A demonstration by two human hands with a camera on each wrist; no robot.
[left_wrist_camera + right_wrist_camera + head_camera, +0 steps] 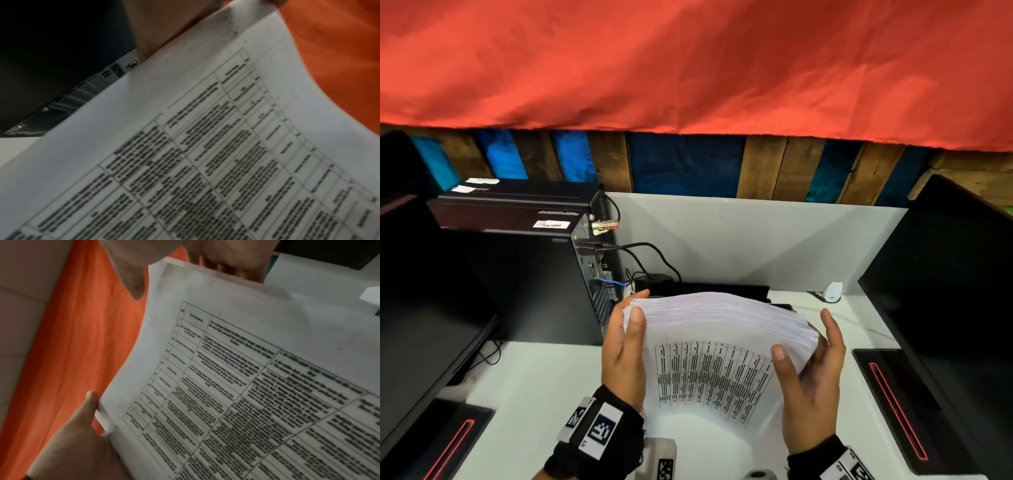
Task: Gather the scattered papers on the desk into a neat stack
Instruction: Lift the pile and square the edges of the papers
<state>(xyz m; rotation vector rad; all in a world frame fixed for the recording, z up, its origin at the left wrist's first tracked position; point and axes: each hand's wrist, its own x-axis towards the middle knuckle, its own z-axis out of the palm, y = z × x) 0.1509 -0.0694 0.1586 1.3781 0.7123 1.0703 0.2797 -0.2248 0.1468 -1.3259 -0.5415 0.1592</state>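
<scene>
A thick stack of white papers point(719, 318) stands on edge, bowed, above the white desk point(534, 377). Its front sheet carries a printed table. My left hand point(626, 329) grips the stack's left side, thumb on the front sheet and a fingertip showing behind the top edge. At the right corner my right hand point(812, 383) holds the stack, thumb on the front and fingers behind. The printed sheet point(205, 146) fills the left wrist view. In the right wrist view the same sheet point(246, 386) has my thumb point(82, 418) against its edge.
A black computer tower point(534, 274) with cables point(650, 260) stands left of the stack. Dark monitors flank the desk at left point(421, 308) and right point(945, 291). A flat black item point(722, 287) lies behind the stack, a small white device point(832, 291) at the back right.
</scene>
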